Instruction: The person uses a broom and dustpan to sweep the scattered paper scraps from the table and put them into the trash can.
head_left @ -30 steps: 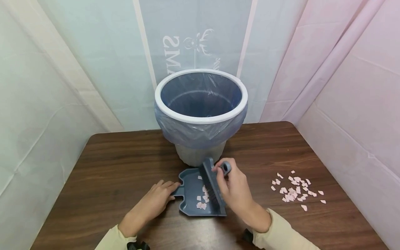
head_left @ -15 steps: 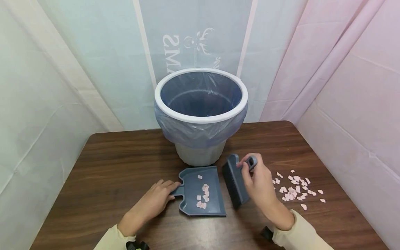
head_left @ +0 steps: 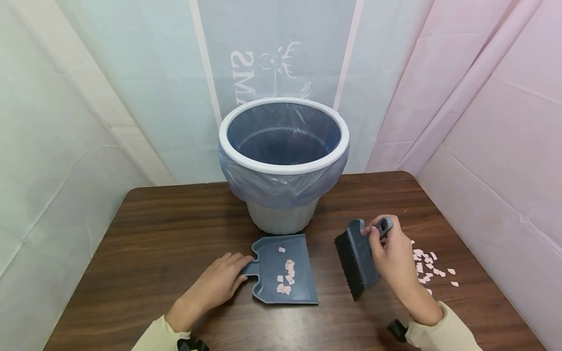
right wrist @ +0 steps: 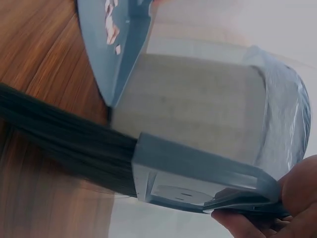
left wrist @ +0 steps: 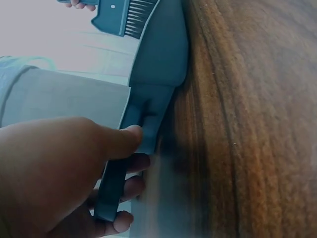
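A blue-grey dustpan [head_left: 272,273] lies on the table with several pale pink paper scraps [head_left: 290,268] in it. My left hand [head_left: 221,280] grips its handle, thumb on one side and fingers curled round the other in the left wrist view. To the right of the pan, my right hand [head_left: 391,251] holds a small hand brush [head_left: 364,253] by its handle, dark bristles [left wrist: 138,17] facing the pan. The brush is apart from the pan. More scraps [head_left: 428,265] lie loose on the table beyond the right hand, partly hidden by it.
A bin [head_left: 281,214] with a white rim and a bluish plastic liner stands behind the dustpan, close to its far edge. Pale sheets hang at the back and both sides of the brown wooden table [head_left: 167,234].
My right hand has lifted the brush off the dustpan and carried it rightward toward the loose scraps. The left hand and dustpan have stayed in place.
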### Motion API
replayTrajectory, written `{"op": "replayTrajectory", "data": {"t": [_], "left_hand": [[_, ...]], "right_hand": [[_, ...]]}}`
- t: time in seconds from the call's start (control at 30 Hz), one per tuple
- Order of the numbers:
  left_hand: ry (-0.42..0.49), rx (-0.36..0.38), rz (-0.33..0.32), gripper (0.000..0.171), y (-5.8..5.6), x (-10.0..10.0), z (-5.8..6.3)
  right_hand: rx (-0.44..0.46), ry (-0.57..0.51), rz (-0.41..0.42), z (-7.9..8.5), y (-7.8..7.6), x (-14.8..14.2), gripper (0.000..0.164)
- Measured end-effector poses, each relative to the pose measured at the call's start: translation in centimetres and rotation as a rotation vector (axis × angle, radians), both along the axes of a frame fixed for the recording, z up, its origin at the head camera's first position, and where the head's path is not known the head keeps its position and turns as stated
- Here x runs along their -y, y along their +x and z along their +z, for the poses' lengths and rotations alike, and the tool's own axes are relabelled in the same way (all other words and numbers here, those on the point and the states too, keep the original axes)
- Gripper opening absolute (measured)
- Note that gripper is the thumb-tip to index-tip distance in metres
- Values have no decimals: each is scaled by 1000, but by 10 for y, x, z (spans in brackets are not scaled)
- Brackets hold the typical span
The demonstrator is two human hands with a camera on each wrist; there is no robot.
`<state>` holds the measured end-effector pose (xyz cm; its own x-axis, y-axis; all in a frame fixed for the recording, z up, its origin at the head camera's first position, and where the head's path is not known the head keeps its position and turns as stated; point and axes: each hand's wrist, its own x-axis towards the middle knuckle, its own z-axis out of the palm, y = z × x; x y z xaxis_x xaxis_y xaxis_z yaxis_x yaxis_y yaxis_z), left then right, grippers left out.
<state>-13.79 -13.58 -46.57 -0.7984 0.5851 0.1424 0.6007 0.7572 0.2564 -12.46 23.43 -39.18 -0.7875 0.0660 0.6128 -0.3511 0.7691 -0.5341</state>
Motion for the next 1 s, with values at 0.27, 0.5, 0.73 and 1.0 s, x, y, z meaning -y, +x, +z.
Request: {"op": "replayTrajectory", "data": {"t": [0.27, 0.5, 0.73, 1.0], "left_hand": [[8, -40, 13, 41, 0, -3, -3], [3, -66, 5, 42, 1, -5, -5], [7, -98, 9, 40, 2, -3, -9], [22, -138, 31, 40, 4, 10, -10]], "right_hand": [[16, 9, -62, 2, 7, -25, 15], [26, 24, -103, 3, 11, -36, 15], [42, 33, -114, 2, 10, -36, 15], [50, 23, -128, 2, 9, -36, 15]]}}
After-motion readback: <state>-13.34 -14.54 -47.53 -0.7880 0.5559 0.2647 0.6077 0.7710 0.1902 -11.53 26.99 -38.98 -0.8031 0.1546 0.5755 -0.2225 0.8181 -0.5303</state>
